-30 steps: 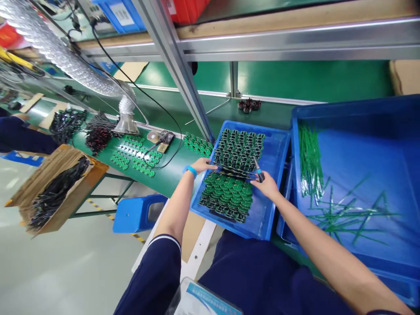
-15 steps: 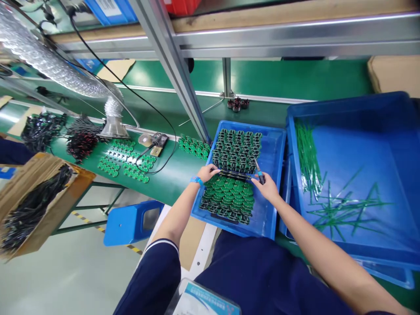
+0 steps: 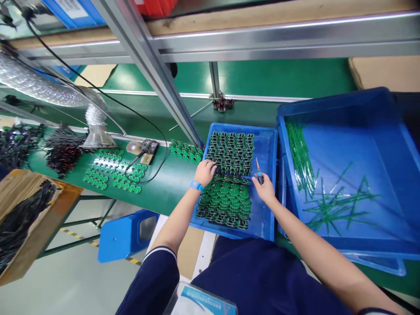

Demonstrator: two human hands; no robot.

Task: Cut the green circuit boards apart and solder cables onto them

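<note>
A small blue tray (image 3: 267,188) on my lap holds round green circuit boards (image 3: 226,201) in front and dark-topped boards (image 3: 232,151) behind. Between the two piles lies a panel strip of boards (image 3: 233,178). My left hand (image 3: 205,172), with a blue wristband, is closed on the left end of that strip. My right hand (image 3: 264,188) touches its right end and grips a small blue-handled cutter (image 3: 258,171) that points up.
A large blue bin (image 3: 354,144) at right holds green strip offcuts (image 3: 328,205). On the green bench at left lie more green boards (image 3: 113,170), a soldering stand (image 3: 147,146), wire bundles (image 3: 62,148) and a fume duct (image 3: 95,127). A cardboard box (image 3: 36,218) and blue stool (image 3: 123,229) stand below.
Both hands have lowered the strip of boards from just above the piles down onto the tray. The view has shifted to the right.
</note>
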